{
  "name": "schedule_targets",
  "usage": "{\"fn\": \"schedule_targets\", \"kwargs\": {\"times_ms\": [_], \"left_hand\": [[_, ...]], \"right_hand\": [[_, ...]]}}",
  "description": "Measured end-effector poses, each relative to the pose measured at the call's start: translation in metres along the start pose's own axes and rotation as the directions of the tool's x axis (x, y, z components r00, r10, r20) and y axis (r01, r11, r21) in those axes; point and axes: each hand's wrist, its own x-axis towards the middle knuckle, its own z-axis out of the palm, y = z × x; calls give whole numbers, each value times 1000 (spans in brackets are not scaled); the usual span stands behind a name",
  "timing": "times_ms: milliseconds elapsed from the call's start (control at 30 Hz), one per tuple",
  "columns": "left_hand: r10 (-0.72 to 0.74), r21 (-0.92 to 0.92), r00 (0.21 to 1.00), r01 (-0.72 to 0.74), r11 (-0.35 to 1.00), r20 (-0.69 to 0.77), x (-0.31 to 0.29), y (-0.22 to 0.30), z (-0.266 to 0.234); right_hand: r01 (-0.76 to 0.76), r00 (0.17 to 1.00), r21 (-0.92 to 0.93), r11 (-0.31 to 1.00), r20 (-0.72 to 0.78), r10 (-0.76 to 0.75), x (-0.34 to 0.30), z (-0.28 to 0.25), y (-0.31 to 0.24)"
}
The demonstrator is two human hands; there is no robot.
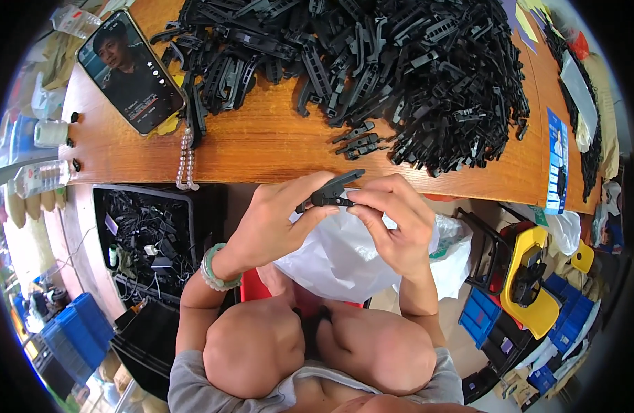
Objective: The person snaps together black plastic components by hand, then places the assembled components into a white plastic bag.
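Just off the table's near edge, my left hand [275, 217] is closed on a black plastic clip-like part [330, 193] with a raised, angled arm. My right hand [396, 220] pinches the right end of that same part between thumb and fingers; whether a smaller piece sits in that pinch is hidden. Beyond my hands, a few small black pieces [361, 141] lie apart on the wooden table [262, 141]. A heap of small black parts [447, 117] is behind them to the right. Longer ribbed black parts [317, 72] are piled at the far middle.
A phone [127, 76] with its screen lit leans at the far left, by a string of clear beads [186, 162]. Under the table stands a black bin [191, 227] of dark parts. A white plastic bag [344, 255] hangs below my hands. A yellow chair [547, 310] is at right.
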Motion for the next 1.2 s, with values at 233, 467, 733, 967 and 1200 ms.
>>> {"fn": "schedule_targets", "kwargs": {"times_ms": [233,467,733,967,1200], "left_hand": [[79,2,995,-79,997,-55,0,-2,1],[150,90,988,-153,984,41,0,2,-1],[140,0,989,-140,990,48,3,-4,1],[33,201,999,-26,979,-31,26,-16,-28],[455,756,884,-226,614,-106,102,-33,-31]], "right_hand": [[36,999,3,999,9,-36,2,1,3],[72,997,-35,997,19,-72,2,1,4],[20,1000,-62,998,-22,-21,-2,-1,6],[131,991,-57,990,41,-129,6,-14,38],[19,998,-659,752,-31,-53,18,7,41]]}}
